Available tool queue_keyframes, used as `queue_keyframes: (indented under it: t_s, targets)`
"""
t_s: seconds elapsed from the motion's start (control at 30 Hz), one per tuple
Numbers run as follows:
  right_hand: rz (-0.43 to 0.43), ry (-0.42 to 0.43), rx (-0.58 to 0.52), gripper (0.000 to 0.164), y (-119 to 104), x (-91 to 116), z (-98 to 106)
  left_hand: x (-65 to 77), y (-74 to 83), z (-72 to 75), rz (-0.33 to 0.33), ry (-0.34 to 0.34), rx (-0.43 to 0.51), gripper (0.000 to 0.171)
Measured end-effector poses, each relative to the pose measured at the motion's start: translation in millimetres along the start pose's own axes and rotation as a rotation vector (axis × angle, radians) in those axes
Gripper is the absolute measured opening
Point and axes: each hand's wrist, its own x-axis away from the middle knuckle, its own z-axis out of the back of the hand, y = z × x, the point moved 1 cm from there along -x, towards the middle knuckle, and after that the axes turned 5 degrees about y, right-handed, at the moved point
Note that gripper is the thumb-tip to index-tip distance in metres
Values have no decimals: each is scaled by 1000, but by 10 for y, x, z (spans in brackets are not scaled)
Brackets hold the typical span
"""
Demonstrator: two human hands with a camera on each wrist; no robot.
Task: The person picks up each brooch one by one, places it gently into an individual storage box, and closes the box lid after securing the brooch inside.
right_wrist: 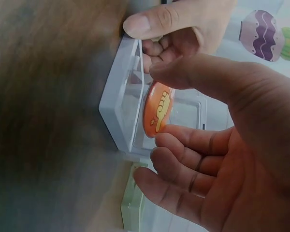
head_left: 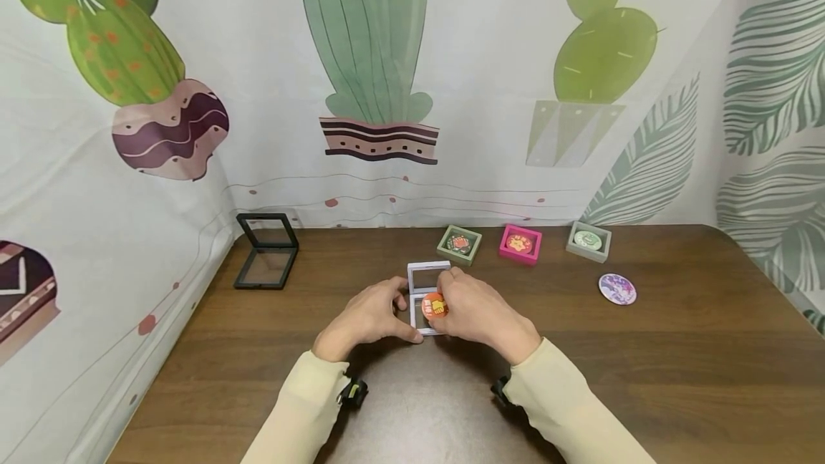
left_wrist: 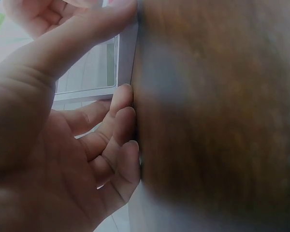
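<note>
A small white hinged display case (head_left: 417, 315) stands open on the table, its clear-filmed lid (head_left: 427, 278) raised at the back. My left hand (head_left: 370, 315) holds the case at its left side, the thumb at the near corner and the curled fingers by the hinge. Between thumb and fingertips, my right hand (head_left: 480, 310) pinches a round orange badge (right_wrist: 158, 108) with a yellow hand drawn on it. The badge is tilted over the clear film of the case's lower half. In the head view, the right fingers hide part of the badge and the case's right side.
A black hinged display case (head_left: 266, 268) stands open at the back left. Along the back edge sit a green case (head_left: 459, 245), a pink case (head_left: 520, 244) and a grey-green case (head_left: 589, 241), each with a badge. A purple round badge (head_left: 617, 289) lies at the right.
</note>
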Motion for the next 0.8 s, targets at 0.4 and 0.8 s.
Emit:
queue_keyframes:
  t_s: [0.4, 0.8]
  targets:
    - [1, 17, 39, 35, 5, -36, -89, -3, -4, 1, -9, 5, 0, 80]
    - [-28, -5, -40, 32, 68, -65, -143, -4, -8, 2, -15, 6, 1, 79]
